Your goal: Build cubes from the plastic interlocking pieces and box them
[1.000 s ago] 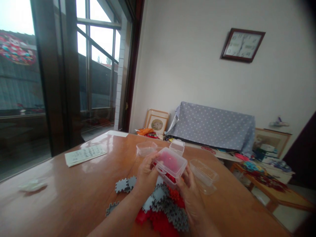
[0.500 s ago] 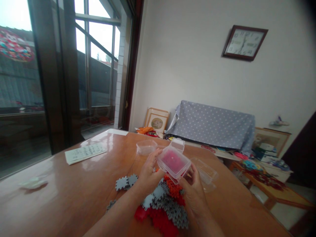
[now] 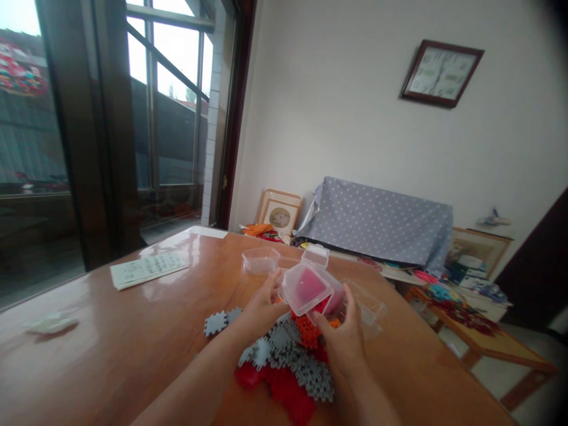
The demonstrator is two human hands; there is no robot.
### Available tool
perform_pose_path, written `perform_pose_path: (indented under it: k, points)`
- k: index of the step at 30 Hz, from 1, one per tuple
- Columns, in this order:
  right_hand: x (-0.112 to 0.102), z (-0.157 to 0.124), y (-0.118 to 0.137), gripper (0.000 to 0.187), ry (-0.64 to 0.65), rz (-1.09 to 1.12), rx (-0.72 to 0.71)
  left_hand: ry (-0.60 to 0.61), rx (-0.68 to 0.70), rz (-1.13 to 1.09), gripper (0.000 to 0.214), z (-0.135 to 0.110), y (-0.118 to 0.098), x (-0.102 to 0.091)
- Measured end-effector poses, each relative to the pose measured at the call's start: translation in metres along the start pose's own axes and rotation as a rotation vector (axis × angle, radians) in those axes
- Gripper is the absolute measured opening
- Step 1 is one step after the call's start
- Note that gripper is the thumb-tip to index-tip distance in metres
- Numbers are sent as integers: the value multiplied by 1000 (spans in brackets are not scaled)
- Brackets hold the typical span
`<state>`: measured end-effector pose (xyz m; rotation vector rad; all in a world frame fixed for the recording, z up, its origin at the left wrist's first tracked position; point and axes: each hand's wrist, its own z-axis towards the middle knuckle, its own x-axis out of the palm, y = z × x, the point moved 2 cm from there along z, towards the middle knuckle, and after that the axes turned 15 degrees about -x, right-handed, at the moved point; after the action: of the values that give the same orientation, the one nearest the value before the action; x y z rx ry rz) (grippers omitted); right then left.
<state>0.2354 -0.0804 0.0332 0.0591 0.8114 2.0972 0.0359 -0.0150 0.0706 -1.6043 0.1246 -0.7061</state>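
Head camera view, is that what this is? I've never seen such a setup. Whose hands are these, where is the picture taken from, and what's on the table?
There is no machine here. A person wears one camera on the head, looking forward and down, so you see their own two bare hands from above. The left hand and the right hand together hold a small clear box with something pink inside. Below them, on the wooden table, lies a heap of grey and red toothed pieces. Farther off stand an empty clear tub and a printed sheet. A clock hangs on the wall.
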Motion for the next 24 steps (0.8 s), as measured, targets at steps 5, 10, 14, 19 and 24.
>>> perform_pose_path:
  k: [5,10,14,19,24]
  points:
    - [3,-1,0,98,35,-95,-72,71,-19,-4,73,2,-1,-6]
    - [5,-2,2,96,76,-177,-146,31,-72,-41,77,1,2,-15]
    - [5,-3,4,96,91,-215,-163,119,-160,-101,72,3,13,-20]
    - [7,-3,5,97,117,-269,-206,149,-187,-221,54,14,25,-29]
    - [13,-8,10,93,195,-307,-228,111,-177,-342,41,28,30,-37]
